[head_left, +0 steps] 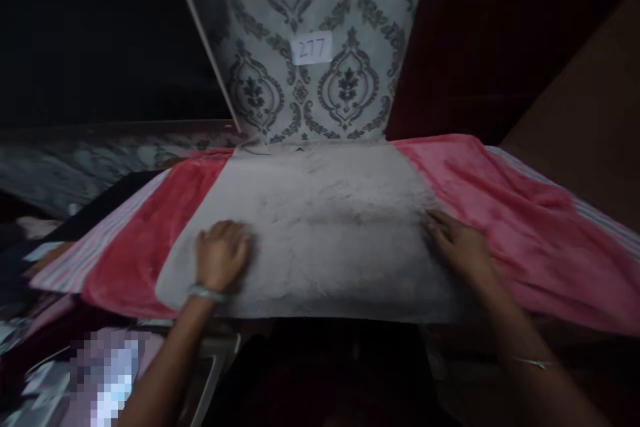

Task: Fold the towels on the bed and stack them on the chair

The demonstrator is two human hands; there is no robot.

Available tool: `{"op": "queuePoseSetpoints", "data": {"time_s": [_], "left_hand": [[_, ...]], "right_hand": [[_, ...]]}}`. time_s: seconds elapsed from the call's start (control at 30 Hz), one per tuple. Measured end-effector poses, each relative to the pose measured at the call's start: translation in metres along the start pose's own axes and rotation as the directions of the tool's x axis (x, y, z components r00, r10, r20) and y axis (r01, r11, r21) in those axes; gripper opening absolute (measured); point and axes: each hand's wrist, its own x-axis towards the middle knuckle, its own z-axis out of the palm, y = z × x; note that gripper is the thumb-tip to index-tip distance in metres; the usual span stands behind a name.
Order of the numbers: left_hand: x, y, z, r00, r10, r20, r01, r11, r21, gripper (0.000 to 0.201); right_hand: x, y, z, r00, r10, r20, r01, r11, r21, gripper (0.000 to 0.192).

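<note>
A plush grey cloth (345,247) lies spread out in front of me, its surface slightly rumpled. My left hand (223,255) rests palm down on its left part, with the thumb held away from the fingers. Near the right edge of the grey cloth, my right hand (457,243) touches it with fingers stretched inward; motion blurs the fingertips. Beneath the grey cloth, a red-pink blanket (500,207) shows on both sides. A striped cloth (110,233) sticks out below the blanket at the far left, and stripes also show at the right edge.
Behind the cloths rises a patterned wall panel (300,93) bearing a paper label (312,48) marked 277. A dark red panel (460,47) stands to the right, a black one (100,40) to the left. Mixed cloths and objects lie at the lower left, partly pixelated.
</note>
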Motion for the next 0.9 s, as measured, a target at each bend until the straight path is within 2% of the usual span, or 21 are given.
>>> {"op": "queuePoseSetpoints", "data": {"time_s": [0.03, 0.07, 0.1, 0.17, 0.2, 0.23, 0.3, 0.4, 0.5, 0.6, 0.7, 0.8, 0.83, 0.9], "left_hand": [[0.005, 0.016, 0.000, 0.999, -0.047, -0.004, 0.048, 0.997, 0.058, 0.044], [0.011, 0.034, 0.002, 0.995, -0.001, 0.104, -0.005, 0.998, 0.061, 0.047], [0.020, 0.055, 0.005, 0.970, 0.091, 0.227, -0.097, 0.995, 0.014, 0.051], [0.045, 0.096, 0.016, 0.873, 0.284, 0.396, -0.271, 0.958, -0.088, 0.064], [0.058, 0.114, 0.023, 0.831, 0.330, 0.449, -0.310, 0.943, -0.119, 0.070], [0.071, 0.130, 0.031, 0.811, 0.346, 0.472, -0.322, 0.937, -0.133, 0.074], [0.090, 0.151, 0.048, 0.812, 0.359, 0.461, -0.334, 0.932, -0.138, 0.076], [0.103, 0.159, 0.077, 0.813, 0.365, 0.454, -0.347, 0.929, -0.126, 0.075], [0.105, 0.138, 0.094, 0.831, 0.325, 0.451, -0.309, 0.945, -0.112, 0.077], [0.109, 0.090, 0.090, 0.885, 0.140, 0.444, -0.155, 0.988, -0.002, 0.081], [0.109, 0.023, 0.068, 0.909, -0.109, 0.402, 0.043, 0.985, 0.169, 0.077], [0.097, -0.037, 0.038, 0.897, -0.345, 0.277, 0.276, 0.926, 0.259, 0.069], [0.093, -0.051, 0.029, 0.895, -0.387, 0.221, 0.328, 0.908, 0.260, 0.066], [0.085, -0.068, 0.015, 0.900, -0.408, 0.157, 0.362, 0.897, 0.254, 0.056]], "right_hand": [[0.009, -0.001, 0.002, 0.999, -0.033, 0.009, 0.033, 0.999, -0.002, 0.049], [0.019, -0.003, 0.007, 0.997, -0.074, 0.027, 0.074, 0.997, -0.005, 0.050], [0.029, -0.005, 0.013, 0.992, -0.118, 0.052, 0.119, 0.993, -0.011, 0.051], [0.049, -0.010, 0.031, 0.975, -0.199, 0.103, 0.204, 0.978, -0.038, 0.053], [0.057, -0.013, 0.041, 0.965, -0.234, 0.116, 0.242, 0.968, -0.059, 0.054], [0.062, -0.015, 0.050, 0.958, -0.260, 0.121, 0.271, 0.959, -0.087, 0.055], [0.066, -0.018, 0.065, 0.953, -0.270, 0.139, 0.291, 0.944, -0.155, 0.057], [0.059, -0.020, 0.076, 0.961, -0.201, 0.189, 0.245, 0.936, -0.254, 0.059], [0.052, -0.020, 0.079, 0.964, -0.167, 0.209, 0.224, 0.930, -0.291, 0.059], [0.051, -0.020, 0.079, 0.962, -0.163, 0.220, 0.224, 0.930, -0.291, 0.060], [0.054, -0.017, 0.080, 0.963, -0.163, 0.216, 0.222, 0.933, -0.284, 0.060], [0.055, -0.018, 0.081, 0.964, -0.163, 0.212, 0.221, 0.932, -0.286, 0.059], [0.056, -0.020, 0.080, 0.964, -0.155, 0.218, 0.216, 0.932, -0.290, 0.059], [0.055, -0.027, 0.076, 0.962, -0.131, 0.239, 0.201, 0.934, -0.297, 0.059]]}}
